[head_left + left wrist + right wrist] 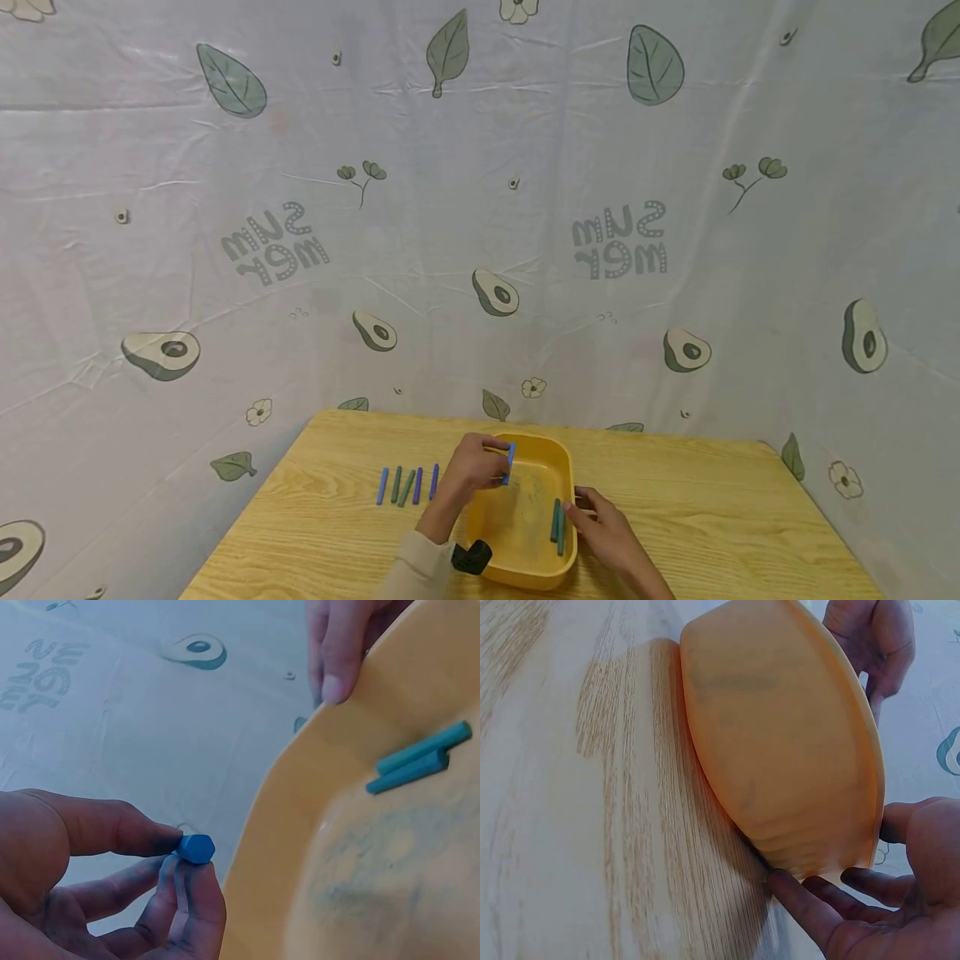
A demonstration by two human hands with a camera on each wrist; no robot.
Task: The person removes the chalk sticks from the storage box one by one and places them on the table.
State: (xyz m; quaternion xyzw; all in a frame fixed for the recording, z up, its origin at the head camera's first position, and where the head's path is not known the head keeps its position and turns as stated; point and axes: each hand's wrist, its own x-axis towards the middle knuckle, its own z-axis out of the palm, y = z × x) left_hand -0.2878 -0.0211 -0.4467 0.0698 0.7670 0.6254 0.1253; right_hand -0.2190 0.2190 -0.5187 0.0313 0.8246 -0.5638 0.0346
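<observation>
My left hand (480,462) pinches a blue crayon (196,849), a hexagonal stick, between thumb and fingertips over the left part of a yellow plastic tray (517,577). Its fingertips are smudged dark blue. My right hand (603,527) holds the tray's right side, with the thumb at the rim and the other fingers against the outer wall. Inside the tray, near that hand, two green crayons (424,748) lie side by side. Bluish smears mark the tray floor.
Left of the tray, several blue, green and purple crayons (406,488) lie in a row on the wood-grain table (315,533). Behind the table hangs a pale sheet (450,225) printed with avocados and leaves. A black strap piece (472,557) sits at my left wrist.
</observation>
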